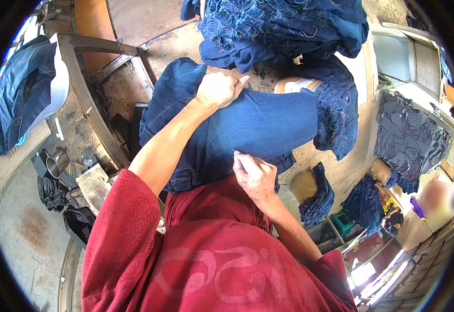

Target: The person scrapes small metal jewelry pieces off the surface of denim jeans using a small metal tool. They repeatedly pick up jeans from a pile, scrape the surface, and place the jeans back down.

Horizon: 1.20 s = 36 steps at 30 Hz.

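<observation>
A pair of blue jeans [274, 122] lies across my lap, with one leg stretched out to the right and the darker, bunched part on the left. My left hand [219, 91] is closed on the denim at the far edge, thumb pointing right. Nearer to me, my right hand [255, 176] has its fingertips pinched together on the near side of the leg. A crease runs in the cloth up to those fingertips. Whether a small item is also between them is hidden.
Beyond the jeans rises a big heap of denim garments [284, 26]. More denim hangs by a stool [304, 187] on the right. Dark garments [409, 132] lie farther right, near another person [437, 203]. A metal mug [57, 162] and a wooden frame [89, 93] stand left.
</observation>
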Tool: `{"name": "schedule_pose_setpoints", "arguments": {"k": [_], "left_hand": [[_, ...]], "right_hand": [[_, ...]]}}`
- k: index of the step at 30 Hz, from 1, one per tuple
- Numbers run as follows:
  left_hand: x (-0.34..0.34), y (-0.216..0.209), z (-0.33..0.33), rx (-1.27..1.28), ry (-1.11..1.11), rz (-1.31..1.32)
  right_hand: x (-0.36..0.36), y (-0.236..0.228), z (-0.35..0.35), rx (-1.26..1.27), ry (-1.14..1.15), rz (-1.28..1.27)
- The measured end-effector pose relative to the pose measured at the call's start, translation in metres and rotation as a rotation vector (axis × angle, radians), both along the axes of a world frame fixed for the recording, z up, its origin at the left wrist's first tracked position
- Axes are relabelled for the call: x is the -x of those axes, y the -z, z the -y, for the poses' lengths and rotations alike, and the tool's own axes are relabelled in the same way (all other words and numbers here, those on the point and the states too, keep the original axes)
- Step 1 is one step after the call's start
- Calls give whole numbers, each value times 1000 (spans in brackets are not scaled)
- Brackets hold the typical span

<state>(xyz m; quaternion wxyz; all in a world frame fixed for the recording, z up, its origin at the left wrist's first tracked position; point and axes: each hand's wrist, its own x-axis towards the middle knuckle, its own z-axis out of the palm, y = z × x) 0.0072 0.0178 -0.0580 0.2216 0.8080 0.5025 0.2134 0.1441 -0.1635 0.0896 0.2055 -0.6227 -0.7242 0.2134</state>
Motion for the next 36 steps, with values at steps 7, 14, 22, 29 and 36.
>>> {"name": "schedule_pose_setpoints", "arguments": {"k": [7, 14, 22, 29, 36], "left_hand": [[-2, 1, 0, 64, -27, -8], [0, 1, 1, 72, -2, -46], [-1, -6, -1, 38, -10, -23], [-1, -5, 2, 41, -2, -21], [-1, 5, 2, 9, -17, 6]], "right_hand": [[-1, 2, -4, 54, -62, 93], [-2, 5, -7, -25, 32, -47], [-5, -2, -9, 19, -30, -3], [-5, 4, -8, 45, -40, 72], [-5, 6, -7, -2, 20, -13]]}}
